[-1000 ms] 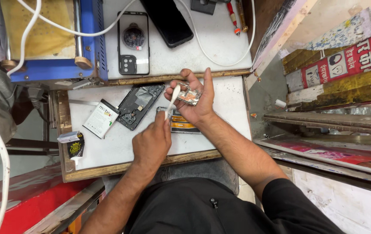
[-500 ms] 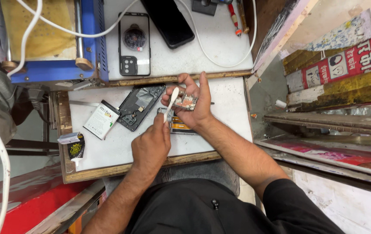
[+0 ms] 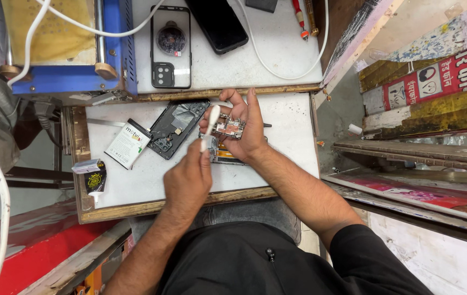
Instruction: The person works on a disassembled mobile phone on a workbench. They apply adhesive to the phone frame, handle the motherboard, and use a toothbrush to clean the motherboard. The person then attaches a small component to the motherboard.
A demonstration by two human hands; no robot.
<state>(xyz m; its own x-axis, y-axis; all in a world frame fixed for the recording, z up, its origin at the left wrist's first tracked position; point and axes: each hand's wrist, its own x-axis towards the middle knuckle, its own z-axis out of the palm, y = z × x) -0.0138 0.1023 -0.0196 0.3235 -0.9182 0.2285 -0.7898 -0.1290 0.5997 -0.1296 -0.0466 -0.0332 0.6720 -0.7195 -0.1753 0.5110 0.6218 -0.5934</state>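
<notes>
White laminate with a worn wooden edge makes up the worktop (image 3: 277,175), and a second, higher white surface (image 3: 266,60) sits just beyond it. On that upper surface stands a blue machine (image 3: 75,79) with a yellow pad on top, and beside it lie a phone back cover (image 3: 171,46) with its camera cut-outs showing and a dark phone (image 3: 217,24) face down, with a white cable (image 3: 277,65) looping past them. On the lower worktop, left of the hands, lies an opened phone frame (image 3: 177,128), dark and stripped, with a white battery (image 3: 128,144) touching its lower left corner and a small tube of glue (image 3: 94,177) near the front left edge. The right hand (image 3: 244,128) is cupped palm-up above the worktop, fingers curled around a small circuit board (image 3: 229,127) that it grips between thumb and fingers. The left hand (image 3: 188,183) is closed on the handle of a white brush (image 3: 209,127), whose upper end reaches to the left edge of the board. Under the right hand, flat on the worktop, lies another phone part (image 3: 223,155) with an orange strip, partly hidden by the wrist.
</notes>
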